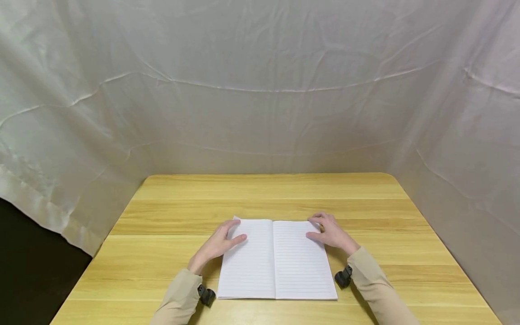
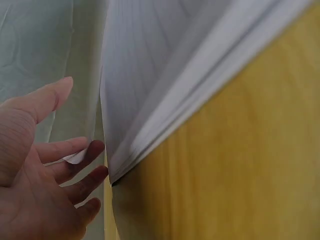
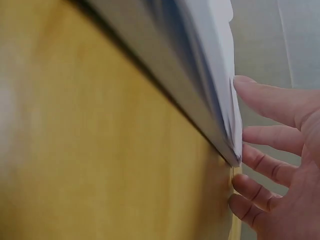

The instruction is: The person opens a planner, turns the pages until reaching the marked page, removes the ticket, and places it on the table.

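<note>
In the head view, the lined notebook lies spread at its fold on the worktop, near its front edge, with the left hand at its upper left corner and the right hand at its upper right. The hands are well apart, each thumb over a page. Uneven pulls from the two sides could skew the notebook or strain its fold. The dark wrist devices sit just beside the lower corners and could catch a page if either forearm swings inward.

In the left wrist view, the thumb stands clear of the spread, nearly straight fingers, and a thin page corner sits among them, apart from the thicker stack. A sharp tug there could crease or tear that sheet.

In the right wrist view, the fingers are extended and spread by the page edges, the thumb tip at the uppermost. Whether it presses I cannot tell; with light contact, pages could slip free.
</note>
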